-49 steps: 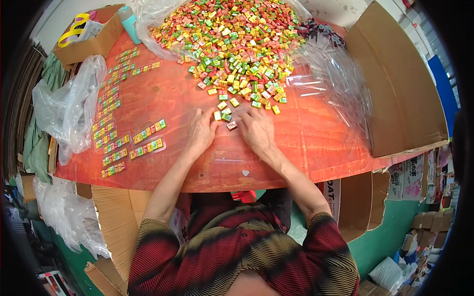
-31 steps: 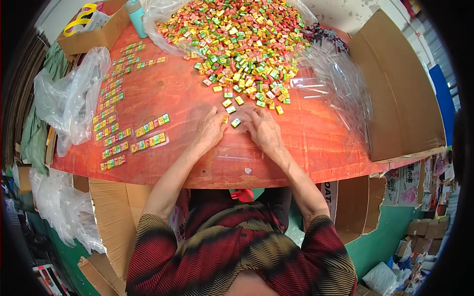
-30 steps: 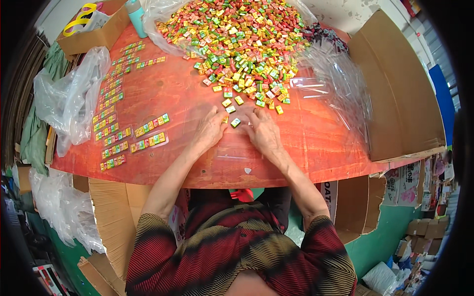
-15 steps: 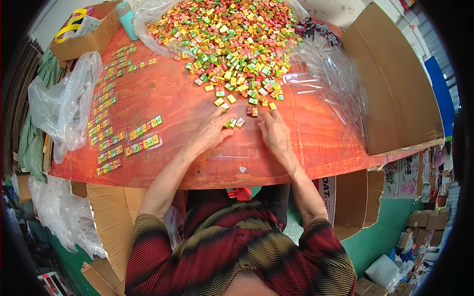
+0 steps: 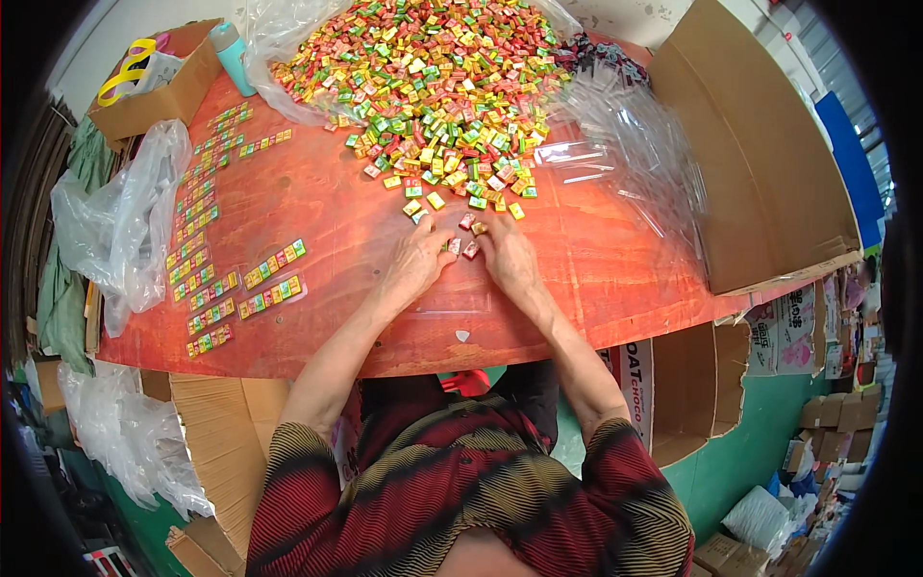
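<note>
Small wrapped candy blocks in red, pink, yellow and green lie between my two hands. My left hand (image 5: 419, 262) is curled, thumb and fingers closed round a candy block (image 5: 454, 246) at their tips. Opposite it, my right hand (image 5: 511, 260) bends inward, its thumb and fingers pinching at a yellow block (image 5: 480, 229); its farther fingers are partly hidden. A dark pink block (image 5: 470, 250) lies between the hands, with a red one (image 5: 467, 221) just beyond. Nearer the table edge, a clear plastic tray (image 5: 447, 310) lies flat below the hands.
A large candy pile (image 5: 433, 87) covers the far middle of the red table (image 5: 336, 337). Filled clear strips (image 5: 272, 296) line the left, beside a plastic bag (image 5: 125, 221). Empty clear trays (image 5: 635, 144) and a tall cardboard box (image 5: 760, 163) stand right. A turquoise bottle (image 5: 232, 60) stands far left.
Both hands have shifted slightly nearer to each other, the right one inward to the left. The loose blocks between them have been rearranged. The whole view has also shifted a little.
</note>
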The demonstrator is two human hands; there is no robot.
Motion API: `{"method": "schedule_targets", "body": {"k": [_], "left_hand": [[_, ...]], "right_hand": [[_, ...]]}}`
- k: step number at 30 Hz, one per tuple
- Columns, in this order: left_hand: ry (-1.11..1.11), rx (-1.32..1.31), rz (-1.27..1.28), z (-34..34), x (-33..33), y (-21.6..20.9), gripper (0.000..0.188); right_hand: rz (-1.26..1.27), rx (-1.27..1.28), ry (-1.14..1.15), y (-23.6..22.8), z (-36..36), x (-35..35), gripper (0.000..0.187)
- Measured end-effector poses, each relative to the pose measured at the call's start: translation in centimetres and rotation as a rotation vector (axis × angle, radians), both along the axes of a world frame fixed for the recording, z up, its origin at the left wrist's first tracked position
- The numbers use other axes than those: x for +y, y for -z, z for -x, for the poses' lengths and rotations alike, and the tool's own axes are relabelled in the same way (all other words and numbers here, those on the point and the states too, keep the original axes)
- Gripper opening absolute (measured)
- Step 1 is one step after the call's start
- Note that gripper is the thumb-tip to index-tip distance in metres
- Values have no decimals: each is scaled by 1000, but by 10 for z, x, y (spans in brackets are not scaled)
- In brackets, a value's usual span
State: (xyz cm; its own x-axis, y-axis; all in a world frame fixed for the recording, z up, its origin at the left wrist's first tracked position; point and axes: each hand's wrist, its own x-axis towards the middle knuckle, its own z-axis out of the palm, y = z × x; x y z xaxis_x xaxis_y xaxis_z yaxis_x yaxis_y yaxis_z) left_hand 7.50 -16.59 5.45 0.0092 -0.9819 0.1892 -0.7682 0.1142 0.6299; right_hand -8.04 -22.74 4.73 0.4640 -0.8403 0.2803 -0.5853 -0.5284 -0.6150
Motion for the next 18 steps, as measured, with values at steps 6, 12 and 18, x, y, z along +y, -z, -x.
{"method": "schedule_targets", "body": {"k": [6, 12, 18], "left_hand": [[-8, 13, 1, 0, -4, 2, 31], [33, 2, -75, -1, -2, -10, 30], [62, 15, -51, -1, 0, -13, 33]], "right_hand": [[-6, 166, -17, -4, 4, -17, 24], [109, 264, -147, -1, 26, -2, 32], [181, 98, 25, -16, 34, -24, 32]]}}
